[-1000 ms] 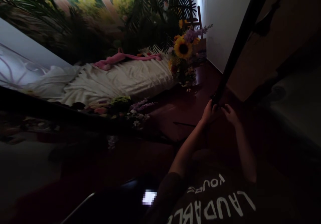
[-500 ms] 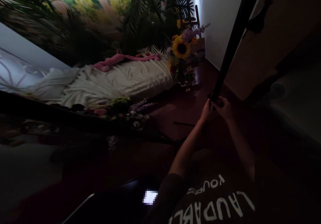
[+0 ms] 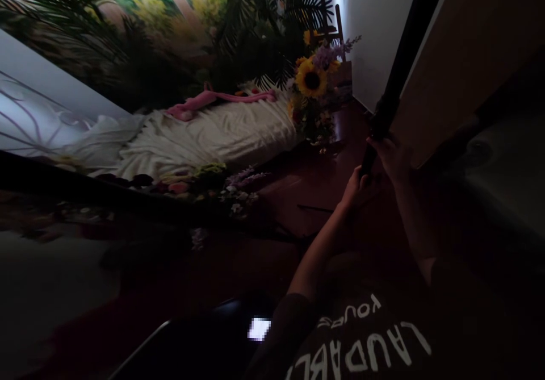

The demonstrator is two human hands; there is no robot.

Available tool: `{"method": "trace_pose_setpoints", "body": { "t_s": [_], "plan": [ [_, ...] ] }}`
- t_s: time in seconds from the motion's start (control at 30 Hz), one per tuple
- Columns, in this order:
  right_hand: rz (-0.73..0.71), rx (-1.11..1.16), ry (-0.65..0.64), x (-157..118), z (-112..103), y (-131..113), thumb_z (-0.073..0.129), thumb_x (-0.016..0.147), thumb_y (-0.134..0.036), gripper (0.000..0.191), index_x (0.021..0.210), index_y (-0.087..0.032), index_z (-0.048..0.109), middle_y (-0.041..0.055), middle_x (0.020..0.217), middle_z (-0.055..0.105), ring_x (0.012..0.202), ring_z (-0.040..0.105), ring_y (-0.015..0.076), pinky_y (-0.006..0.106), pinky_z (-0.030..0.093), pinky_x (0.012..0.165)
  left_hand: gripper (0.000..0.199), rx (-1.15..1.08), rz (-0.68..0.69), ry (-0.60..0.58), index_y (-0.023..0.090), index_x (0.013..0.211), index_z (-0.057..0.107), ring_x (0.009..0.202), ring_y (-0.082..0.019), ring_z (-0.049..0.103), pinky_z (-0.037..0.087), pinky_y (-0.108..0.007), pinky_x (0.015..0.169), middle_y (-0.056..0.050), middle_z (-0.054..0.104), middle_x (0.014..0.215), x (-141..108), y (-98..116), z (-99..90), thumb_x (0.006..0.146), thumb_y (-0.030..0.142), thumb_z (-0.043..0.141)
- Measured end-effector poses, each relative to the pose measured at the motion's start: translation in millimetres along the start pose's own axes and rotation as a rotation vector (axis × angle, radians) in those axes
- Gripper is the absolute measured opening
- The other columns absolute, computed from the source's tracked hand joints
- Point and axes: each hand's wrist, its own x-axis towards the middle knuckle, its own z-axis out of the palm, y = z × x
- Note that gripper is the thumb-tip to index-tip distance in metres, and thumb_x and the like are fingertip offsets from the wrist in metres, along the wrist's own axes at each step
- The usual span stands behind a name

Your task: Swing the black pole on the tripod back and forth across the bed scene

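A long black stand pole [image 3: 409,56] slants from the top right down to my hands. My left hand [image 3: 354,188] is closed around its lower part. Higher up, my right hand [image 3: 394,155] grips the same pole just below a dark collar [image 3: 381,116]. The room is dim, so some of my right fingers are lost in shadow.
A second black pole [image 3: 106,198] crosses the left side, running down to dark legs near the middle. Beyond it is a platform draped in cream cloth [image 3: 221,130], with a pink plush toy [image 3: 198,103]. Sunflowers [image 3: 310,79] stand at its right end, beside a white wall [image 3: 378,33].
The dark collar and my right hand have moved up the pole, away from my left hand. A length of pole now shows between the two hands.
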Motion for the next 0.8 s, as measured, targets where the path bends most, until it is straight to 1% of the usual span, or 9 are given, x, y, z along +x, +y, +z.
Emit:
{"method": "trace_pose_setpoints", "body": {
  "t_s": [0.1, 0.2, 0.3, 0.37, 0.4, 0.5, 0.57, 0.67, 0.8],
  "plan": [
    [0.041, 0.009, 0.073, 6.1, -0.7, -20.4, 0.069, 0.077, -0.054, 0.042, 0.105, -0.023, 0.068, 0.002, 0.099, 0.072, 0.1, 0.067, 0.0201, 0.034, 0.051, 0.095, 0.047, -0.008, 0.018, 0.019, 0.019, 0.135, 0.041, 0.077, -0.012, 0.061, 0.049, -0.027, 0.078, -0.006, 0.067, 0.097, -1.5, 5.0, -0.1, 0.095, 0.044, 0.039],
    [0.049, 0.03, 0.128, -6.1, -6.2, -24.2, 0.066, 0.082, -0.051, 0.041, 0.11, -0.022, 0.068, 0.0032, 0.103, 0.072, 0.101, 0.067, 0.0194, 0.034, 0.052, 0.095, 0.044, -0.021, 0.037, 0.037, 0.019, 0.131, 0.045, 0.078, -0.012, 0.061, 0.049, -0.027, 0.078, -0.007, 0.067, 0.099, -3.3, 7.9, -0.8, 0.095, 0.044, 0.04],
    [0.006, -0.068, 0.111, -34.4, -22.0, -8.2, 0.057, 0.09, -0.045, 0.031, 0.108, -0.022, 0.069, 0.0047, 0.108, 0.072, 0.104, 0.066, 0.0194, 0.036, 0.051, 0.097, 0.043, -0.031, 0.053, 0.04, 0.02, 0.13, 0.046, 0.079, -0.013, 0.062, 0.049, -0.026, 0.078, -0.007, 0.067, 0.099, -4.6, 7.8, -1.3, 0.095, 0.044, 0.04],
    [-0.015, -0.21, 0.057, -60.2, -34.4, 9.9, 0.058, 0.09, -0.042, 0.026, 0.101, -0.023, 0.071, 0.0048, 0.101, 0.073, 0.097, 0.067, 0.0199, 0.038, 0.052, 0.094, 0.042, -0.031, 0.056, 0.034, 0.02, 0.13, 0.046, 0.08, -0.013, 0.062, 0.049, -0.026, 0.078, -0.007, 0.067, 0.099, -5.0, 6.8, -1.2, 0.096, 0.043, 0.039],
    [-0.009, -0.256, 0.019, -74.1, -39.5, 19.6, 0.057, 0.091, -0.04, 0.025, 0.101, -0.024, 0.071, 0.0051, 0.101, 0.073, 0.097, 0.067, 0.0202, 0.039, 0.052, 0.093, 0.042, -0.032, 0.056, 0.033, 0.02, 0.13, 0.046, 0.08, -0.013, 0.062, 0.049, -0.027, 0.079, -0.007, 0.067, 0.099, -5.0, 6.1, -1.1, 0.096, 0.042, 0.039],
    [-0.008, -0.348, -0.139, -113.3, -47.5, 44.9, 0.053, 0.092, -0.037, 0.03, 0.116, -0.026, 0.066, 0.0069, 0.118, 0.067, 0.113, 0.06, 0.0228, 0.044, 0.046, 0.103, 0.042, -0.036, 0.059, 0.032, 0.019, 0.129, 0.046, 0.082, -0.014, 0.062, 0.05, -0.028, 0.08, -0.008, 0.066, 0.099, -4.5, 3.7, -0.6, 0.096, 0.042, 0.039],
    [0.027, -0.385, -0.194, -132.1, -47.2, 55.7, 0.054, 0.091, -0.038, 0.043, 0.134, -0.028, 0.054, 0.0086, 0.133, 0.058, 0.123, 0.053, 0.025, 0.048, 0.043, 0.106, 0.042, -0.033, 0.059, 0.034, 0.019, 0.129, 0.046, 0.084, -0.014, 0.063, 0.05, -0.028, 0.081, -0.008, 0.066, 0.102, -3.9, 1.9, -0.2, 0.095, 0.043, 0.039],
    [0.08, -0.415, -0.216, -143.3, -42.9, 63.1, 0.051, 0.092, -0.04, 0.056, 0.146, -0.031, 0.038, 0.0091, 0.144, 0.046, 0.132, 0.045, 0.0261, 0.05, 0.04, 0.109, 0.043, -0.023, 0.053, 0.043, 0.02, 0.129, 0.047, 0.085, -0.015, 0.063, 0.05, -0.028, 0.082, -0.008, 0.066, 0.103, -3.4, -0.3, 0.2, 0.095, 0.045, 0.039],
    [0.078, -0.437, -0.21, -134.5, -37.0, 67.1, 0.047, 0.094, -0.043, 0.054, 0.147, -0.033, 0.036, 0.0085, 0.147, 0.042, 0.133, 0.043, 0.0263, 0.05, 0.036, 0.111, 0.043, -0.02, 0.04, 0.045, 0.02, 0.129, 0.047, 0.085, -0.015, 0.063, 0.049, -0.029, 0.082, -0.008, 0.067, 0.101, -3.4, 0.4, 0.0, 0.095, 0.046, 0.04]
  ]
}}
